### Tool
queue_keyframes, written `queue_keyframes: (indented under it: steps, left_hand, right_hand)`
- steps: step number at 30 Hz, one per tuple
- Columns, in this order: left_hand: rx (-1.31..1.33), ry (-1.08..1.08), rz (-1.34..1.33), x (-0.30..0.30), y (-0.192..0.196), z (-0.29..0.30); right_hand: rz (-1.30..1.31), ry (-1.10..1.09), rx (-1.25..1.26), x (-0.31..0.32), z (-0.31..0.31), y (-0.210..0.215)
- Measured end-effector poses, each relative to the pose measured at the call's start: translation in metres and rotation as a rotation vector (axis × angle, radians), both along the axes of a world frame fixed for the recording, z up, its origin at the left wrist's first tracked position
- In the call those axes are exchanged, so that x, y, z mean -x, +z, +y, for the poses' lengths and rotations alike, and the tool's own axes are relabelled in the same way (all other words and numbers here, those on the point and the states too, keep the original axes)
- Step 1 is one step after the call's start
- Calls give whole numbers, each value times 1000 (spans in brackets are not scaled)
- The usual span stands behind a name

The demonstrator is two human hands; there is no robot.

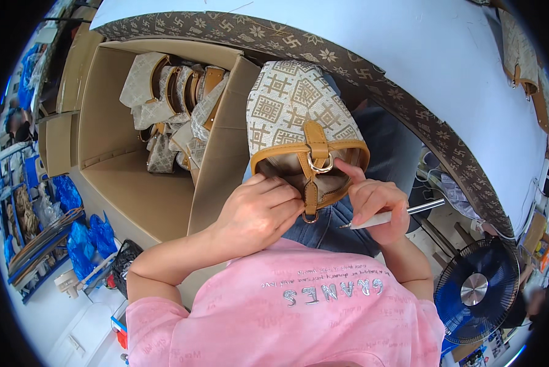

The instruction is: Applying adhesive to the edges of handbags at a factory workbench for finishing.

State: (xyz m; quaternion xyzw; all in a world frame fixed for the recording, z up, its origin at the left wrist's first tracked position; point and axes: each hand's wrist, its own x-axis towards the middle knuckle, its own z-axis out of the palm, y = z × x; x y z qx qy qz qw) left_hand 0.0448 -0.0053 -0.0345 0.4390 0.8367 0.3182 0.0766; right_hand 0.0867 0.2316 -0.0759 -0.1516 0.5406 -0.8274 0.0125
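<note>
On my lap lies a beige woven handbag (287, 107) with a brown geometric pattern and tan trim, its mouth toward me. My left hand (256, 211) is closed on the near left rim, fingers reaching into the mouth. A tan strap tab (315, 137) with a gold ring (320, 163) crosses the rim, and a second tab (311, 196) hangs below it. In my right hand (381, 205) is a slim white and silver pen-like tool (426, 207), its fine tip pointing left. My right index finger extends to the bag's right rim near the ring. The bag's inside is partly hidden.
An open cardboard box (134, 211) at left holds several similar bags (183, 110). A curved white tabletop (403, 37) with a patterned edge arches beyond my lap, with another bag (519, 55) at far right. A black fan (476, 290) stands at lower right.
</note>
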Motion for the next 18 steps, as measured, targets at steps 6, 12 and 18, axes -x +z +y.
queue_keyframes:
  steps: [6,12,18]
  left_hand:
    - [-2,-44,36,4,2,2]
    - [-39,-73,-17,19,10,0]
    - [-73,-53,-131,20,9,-5]
  right_hand:
    - [-112,-84,121,-4,-9,15]
    - [-391,-21,291,-14,-9,34]
    - [-356,-75,132,-13,-7,23]
